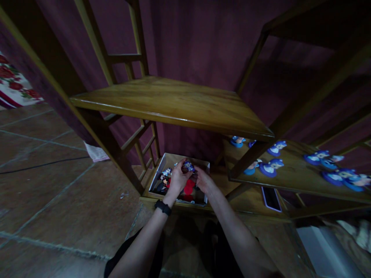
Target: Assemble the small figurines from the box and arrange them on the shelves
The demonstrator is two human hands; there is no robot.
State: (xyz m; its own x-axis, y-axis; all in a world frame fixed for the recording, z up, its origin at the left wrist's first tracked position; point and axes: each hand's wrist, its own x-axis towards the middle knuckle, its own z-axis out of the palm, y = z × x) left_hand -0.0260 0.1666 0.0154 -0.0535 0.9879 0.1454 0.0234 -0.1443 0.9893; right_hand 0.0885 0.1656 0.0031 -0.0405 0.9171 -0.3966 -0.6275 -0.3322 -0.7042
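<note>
A wooden rack point(111, 150) is standing before a purple wall point(199, 42). Taking the box as the clock's centre, its bare upper shelf point(171, 96) is spanning 12 o'clock. At 2 to 3 o'clock, a side shelf point(295, 170) is carrying several blue-based figures point(271, 166), apparently spread on its open surface so each remains visible. The bottom board point(246, 199) is supporting the box point(157, 172), whose low walls are presumably keeping loose pieces together. The left hand point(179, 179) is clamping a small blue figure; the right hand point(203, 179) is meeting it from 3 o'clock, though whether it is gripping cannot be told. A phone point(271, 199) is lying between 3 and 4 o'clock. Inside the box, red pieces point(189, 187) are lying towards 4 o'clock. The blue figure point(189, 166) is being held above the box's contents, towards 1 o'clock, seemingly in fingertips for fine control.
</note>
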